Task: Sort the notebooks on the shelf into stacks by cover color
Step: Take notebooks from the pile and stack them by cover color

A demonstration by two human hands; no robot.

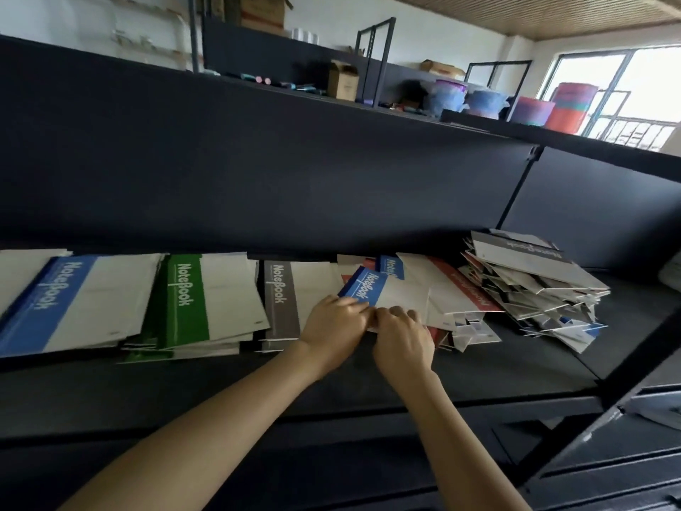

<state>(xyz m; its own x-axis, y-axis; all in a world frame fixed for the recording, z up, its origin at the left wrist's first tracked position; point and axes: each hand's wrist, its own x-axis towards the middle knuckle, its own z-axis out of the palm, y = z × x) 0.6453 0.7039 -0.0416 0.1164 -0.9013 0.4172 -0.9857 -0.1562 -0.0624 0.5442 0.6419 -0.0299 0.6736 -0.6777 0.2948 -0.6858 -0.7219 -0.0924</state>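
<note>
Two hands close together at mid-shelf, both on one blue-banded notebook [372, 289]. Left hand [333, 326] at its near left corner, fingers curled together and pinching the edge of the blue band. Right hand [403, 341] touching the left, fingers bent over the white near edge and clamped on it, fingertips hidden. Held notebook lying tilted over a red-banded notebook [468, 285] and other loose covers. Along the dark shelf [368, 378] to the left, three sorted stacks side by side: blue stack [55, 304] farthest left, green stack [188, 300] next, grey stack [282, 300] just beside the left hand. Farther right, apart from the hands, a messy pile [534, 285] of splayed notebooks, grey-banded cover on top. On the upper shelf behind, cardboard boxes [342, 81] and coloured rolls [534, 110].
</note>
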